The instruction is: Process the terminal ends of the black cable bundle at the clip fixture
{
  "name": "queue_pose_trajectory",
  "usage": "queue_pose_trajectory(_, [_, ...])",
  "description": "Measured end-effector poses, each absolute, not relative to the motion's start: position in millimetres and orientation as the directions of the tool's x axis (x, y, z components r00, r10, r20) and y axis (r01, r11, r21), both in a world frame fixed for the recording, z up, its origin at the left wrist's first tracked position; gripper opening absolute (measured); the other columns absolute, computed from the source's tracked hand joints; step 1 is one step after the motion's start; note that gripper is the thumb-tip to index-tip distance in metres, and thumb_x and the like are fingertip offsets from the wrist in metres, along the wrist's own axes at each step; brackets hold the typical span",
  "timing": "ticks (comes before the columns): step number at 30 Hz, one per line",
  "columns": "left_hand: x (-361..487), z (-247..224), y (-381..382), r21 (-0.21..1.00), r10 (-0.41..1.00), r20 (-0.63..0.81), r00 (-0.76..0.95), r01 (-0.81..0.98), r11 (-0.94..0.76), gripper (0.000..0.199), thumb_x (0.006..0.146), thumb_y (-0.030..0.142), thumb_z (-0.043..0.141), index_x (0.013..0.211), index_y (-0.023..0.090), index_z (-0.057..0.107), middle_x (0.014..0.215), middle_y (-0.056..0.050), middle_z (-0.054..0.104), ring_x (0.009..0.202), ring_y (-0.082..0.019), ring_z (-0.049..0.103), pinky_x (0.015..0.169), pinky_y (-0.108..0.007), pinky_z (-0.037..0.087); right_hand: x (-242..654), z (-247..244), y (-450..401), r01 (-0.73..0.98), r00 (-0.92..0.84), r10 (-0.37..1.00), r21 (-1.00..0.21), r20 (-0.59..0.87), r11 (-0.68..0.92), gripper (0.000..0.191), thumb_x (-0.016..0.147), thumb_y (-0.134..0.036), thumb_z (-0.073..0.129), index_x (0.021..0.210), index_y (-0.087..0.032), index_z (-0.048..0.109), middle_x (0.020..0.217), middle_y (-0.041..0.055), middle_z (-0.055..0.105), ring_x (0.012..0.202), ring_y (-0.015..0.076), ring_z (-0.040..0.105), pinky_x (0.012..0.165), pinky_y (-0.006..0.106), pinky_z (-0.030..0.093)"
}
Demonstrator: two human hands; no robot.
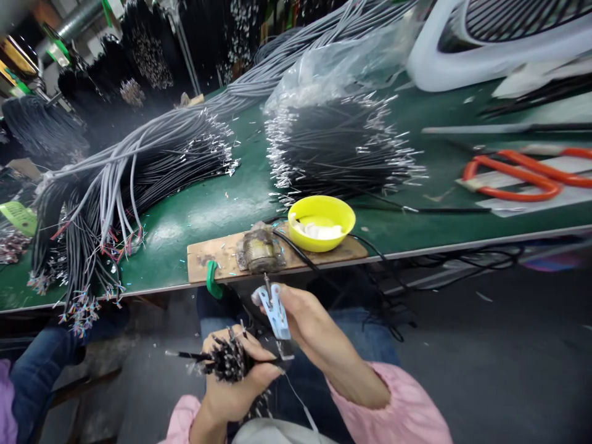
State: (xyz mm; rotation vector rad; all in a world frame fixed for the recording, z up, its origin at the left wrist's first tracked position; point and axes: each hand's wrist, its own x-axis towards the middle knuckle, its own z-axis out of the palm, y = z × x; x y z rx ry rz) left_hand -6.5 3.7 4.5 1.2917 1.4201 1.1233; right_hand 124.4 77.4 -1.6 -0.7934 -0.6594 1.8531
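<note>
My left hand [235, 376] is closed around a bundle of short black cables [226, 357] with stripped, frayed ends. Its thumb and forefinger pinch together beside the lower end of a light blue clothes peg [276, 314]; what lies between those fingertips is hard to make out. My right hand [309, 314] has its fingers closed about the peg's upper part. The peg sits at the tip of a thin metal shaft [267, 283] that sticks out from a small, grimy motor [259, 250]. A thin pale strand [300, 401] hangs below my left fingertips.
The motor is on a wooden board [203, 256] at the green table's [185, 216] edge, with a green clamp [213, 280]. Beside it stands a yellow bowl [342, 216] holding white material. Behind lie black cable piles [333, 148], grey cables [194, 117], orange-handled scissors [509, 176] and a white fan [430, 55].
</note>
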Motion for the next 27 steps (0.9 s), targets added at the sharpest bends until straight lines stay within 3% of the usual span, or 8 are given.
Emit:
queue_pose_trajectory(8, [4.7,2.7,12.4,0.984,0.989,-0.027,-0.144,0.173,0.052,0.014,0.066,0.030,0.072,0.060,0.018,0.070,0.066,-0.005,0.069,0.066,-0.021,0.064,0.070,-0.033,0.053,112.9,2.5,75.5,-0.686,-0.343,0.887,-0.562,-0.310,-0.462,0.034,0.048,-0.048,0.082,0.056,-0.018,0.069,0.056,-0.0008,0.063,0.052,0.0122,0.053,0.049,0.022,0.042])
queue_pose_trajectory(12, [9.0,-0.3,11.6,0.987,0.985,-0.072,-0.158,0.130,0.093,0.017,0.066,0.030,0.072,0.057,0.017,0.068,0.064,-0.005,0.069,0.064,-0.021,0.063,0.068,-0.032,0.053,111.7,-4.7,72.9,-0.695,-0.411,0.830,-0.461,-0.376,-0.552,0.037,0.052,-0.054,0.078,0.056,-0.018,0.068,0.053,-0.0008,0.062,0.046,0.0124,0.049,0.041,0.023,0.037])
queue_pose_trajectory(15, [7.7,-0.3,8.8,0.987,0.981,-0.112,-0.159,0.095,0.128,0.017,0.064,0.031,0.074,0.058,0.017,0.068,0.062,-0.005,0.068,0.063,-0.020,0.062,0.066,-0.031,0.053,112.6,-14.6,71.8,-0.693,-0.441,0.806,-0.420,-0.396,-0.586,0.039,0.053,-0.058,0.075,0.058,-0.019,0.069,0.053,-0.0007,0.063,0.043,0.0117,0.046,0.043,0.024,0.040])
queue_pose_trajectory(19, [2.6,-0.1,3.5,0.982,0.975,-0.179,-0.130,0.043,0.186,0.020,0.061,0.035,0.075,0.057,0.017,0.068,0.060,-0.004,0.067,0.061,-0.019,0.061,0.065,-0.030,0.052,118.8,-30.3,64.8,-0.660,-0.380,0.839,-0.521,-0.390,-0.541,0.036,0.056,-0.054,0.075,0.058,-0.019,0.068,0.052,-0.0007,0.059,0.049,0.0129,0.047,0.049,0.025,0.041])
queue_pose_trajectory(22, [0.1,-3.6,-1.2,0.967,0.963,-0.256,-0.086,-0.003,0.256,0.029,0.063,0.042,0.074,0.054,0.016,0.066,0.049,-0.002,0.060,0.046,-0.014,0.054,0.050,-0.027,0.048,126.5,-39.9,53.0,-0.602,-0.329,0.890,-0.656,-0.316,-0.455,0.034,0.061,-0.047,0.076,0.053,-0.017,0.063,0.050,-0.0023,0.052,0.051,0.0115,0.044,0.051,0.023,0.039])
queue_pose_trajectory(24, [0.0,-7.9,-4.0,0.951,0.949,-0.308,-0.064,-0.036,0.306,0.037,0.065,0.050,0.070,0.055,0.015,0.065,0.041,0.000,0.052,0.035,-0.009,0.043,0.037,-0.023,0.038,131.3,-43.0,43.7,-0.550,-0.316,0.915,-0.738,-0.251,-0.392,0.034,0.064,-0.050,0.073,0.060,-0.017,0.065,0.052,-0.0022,0.052,0.050,0.0111,0.043,0.049,0.023,0.037])
queue_pose_trajectory(27, [1.3,-14.5,-6.0,0.932,0.932,-0.360,-0.051,-0.073,0.356,0.047,0.063,0.061,0.067,0.056,0.014,0.061,0.038,0.002,0.047,0.030,-0.006,0.036,0.032,-0.021,0.029,136.2,-39.5,32.0,-0.439,-0.324,0.941,-0.865,-0.103,-0.245,0.037,0.063,-0.053,0.073,0.076,-0.018,0.069,0.060,0.0008,0.058,0.054,0.0143,0.049,0.051,0.026,0.040])
